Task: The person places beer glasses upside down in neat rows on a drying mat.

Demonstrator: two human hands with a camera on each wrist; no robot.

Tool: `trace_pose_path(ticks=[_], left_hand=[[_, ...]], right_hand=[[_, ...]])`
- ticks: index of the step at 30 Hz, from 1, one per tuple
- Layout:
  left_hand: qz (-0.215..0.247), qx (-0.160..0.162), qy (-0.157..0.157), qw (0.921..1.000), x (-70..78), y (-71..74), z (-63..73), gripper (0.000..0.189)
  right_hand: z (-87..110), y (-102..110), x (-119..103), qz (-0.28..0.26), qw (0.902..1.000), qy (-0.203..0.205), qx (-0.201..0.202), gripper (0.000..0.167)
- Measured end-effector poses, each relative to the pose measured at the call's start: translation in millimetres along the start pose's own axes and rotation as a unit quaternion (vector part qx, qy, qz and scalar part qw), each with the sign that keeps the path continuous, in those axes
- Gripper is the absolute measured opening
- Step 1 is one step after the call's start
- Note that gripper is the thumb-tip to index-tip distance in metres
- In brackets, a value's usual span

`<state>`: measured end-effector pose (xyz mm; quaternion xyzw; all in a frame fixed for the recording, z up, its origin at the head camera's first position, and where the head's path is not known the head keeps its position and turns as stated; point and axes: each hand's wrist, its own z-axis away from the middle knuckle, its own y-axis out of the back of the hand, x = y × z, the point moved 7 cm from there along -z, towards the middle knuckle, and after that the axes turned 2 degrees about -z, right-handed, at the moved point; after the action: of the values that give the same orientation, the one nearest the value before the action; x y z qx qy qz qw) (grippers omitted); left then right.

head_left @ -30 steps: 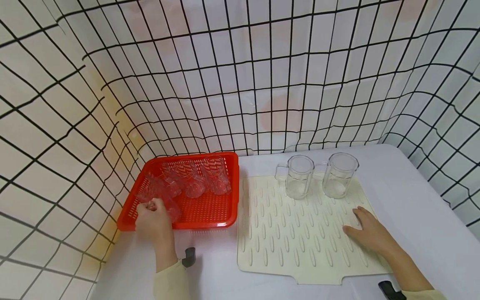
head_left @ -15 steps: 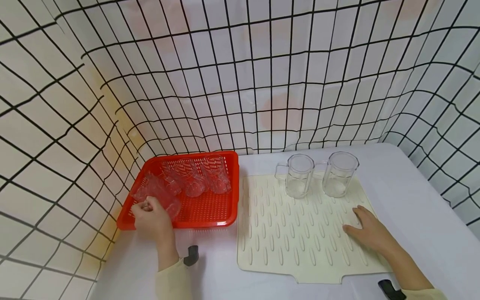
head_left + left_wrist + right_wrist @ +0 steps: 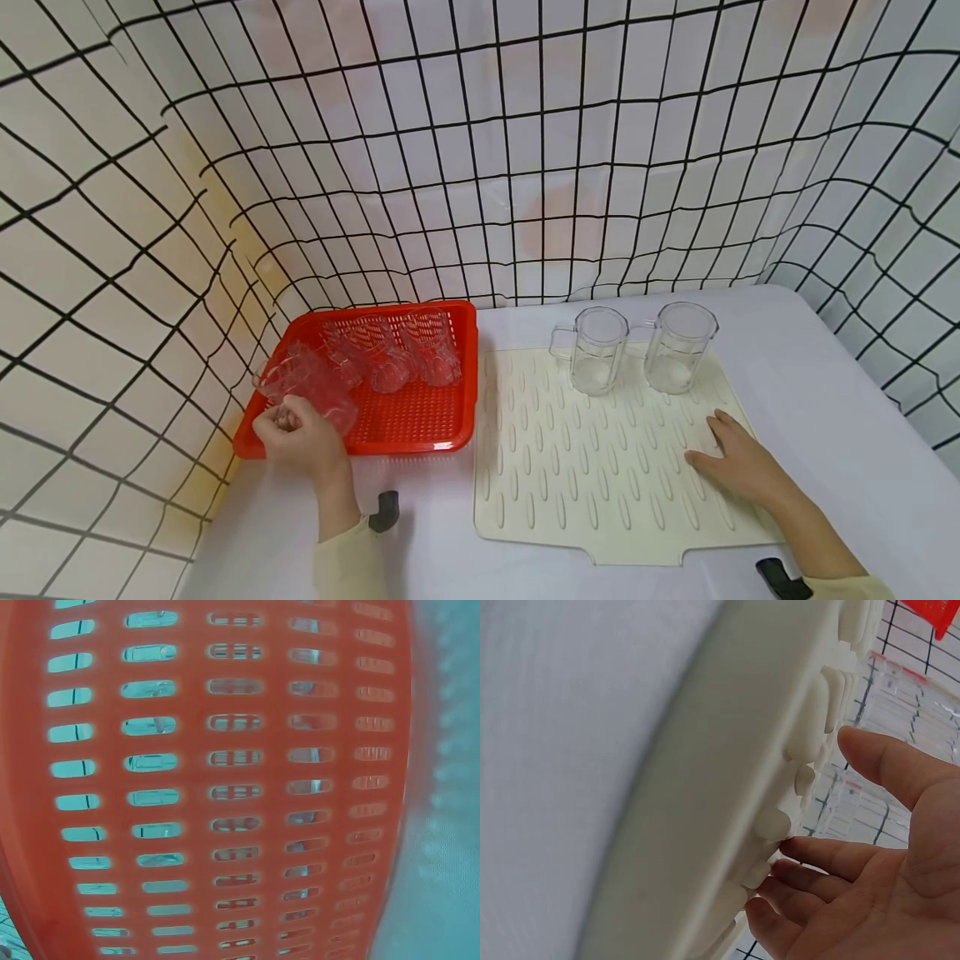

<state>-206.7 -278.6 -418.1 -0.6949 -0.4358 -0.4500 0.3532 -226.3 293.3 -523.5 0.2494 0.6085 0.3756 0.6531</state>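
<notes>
At the near left corner of the red basket (image 3: 420,410), my left hand (image 3: 303,437) grips a clear glass mug (image 3: 318,387) by its handle, fingers curled. The mug is tilted, its mouth toward the basket's left rim and its base toward the middle. Several more clear mugs (image 3: 390,367) lie along the back of the basket. My right hand (image 3: 738,462) rests on the right part of a cream ridged mat (image 3: 570,467), thumb and fingers spread, holding nothing. In the right wrist view its fingertips (image 3: 791,845) touch the mat's ridges. The left wrist view shows only the basket's slotted wall (image 3: 195,780), hiding that hand.
Two clear glass mugs, a left one (image 3: 597,354) and a right one (image 3: 678,350), stand upright at the back of the mat, handles to the left. A black wire grid (image 3: 517,167) encloses the white table (image 3: 427,558) at the back and sides.
My left hand has shifted slightly left, turning the mug so that its mouth now comes up over the basket's left rim. My right hand stays where it was.
</notes>
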Motion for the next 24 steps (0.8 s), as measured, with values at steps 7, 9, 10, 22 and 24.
trace_pose_path(ticks=[7, 9, 10, 22, 24], left_hand=[[0.003, 0.039, -0.026, 0.9989, 6.5, 5.9, 0.1, 0.013], [0.005, 0.043, -0.032, 0.9985, 9.0, 6.1, 0.4, 0.013], [0.007, 0.045, -0.035, 0.9984, 10.4, 6.0, 0.7, 0.013], [0.027, 0.072, -0.071, 0.9945, 34.5, 10.1, 5.9, 0.012], [0.033, 0.068, -0.073, 0.9945, 39.2, 10.1, 7.3, 0.013]], right_hand=[[0.2, 0, 1, -0.005, 1.0, 0.0, -0.001, 0.087], [0.0, 0, 2, -0.005, 1.0, 0.001, -0.001, 0.087], [0.0, 0, 2, -0.006, 1.0, 0.0, -0.001, 0.088], [0.2, -1, 3, -0.004, 1.0, -0.004, -0.002, 0.088], [0.1, -1, 2, -0.001, 1.0, -0.003, -0.001, 0.087]])
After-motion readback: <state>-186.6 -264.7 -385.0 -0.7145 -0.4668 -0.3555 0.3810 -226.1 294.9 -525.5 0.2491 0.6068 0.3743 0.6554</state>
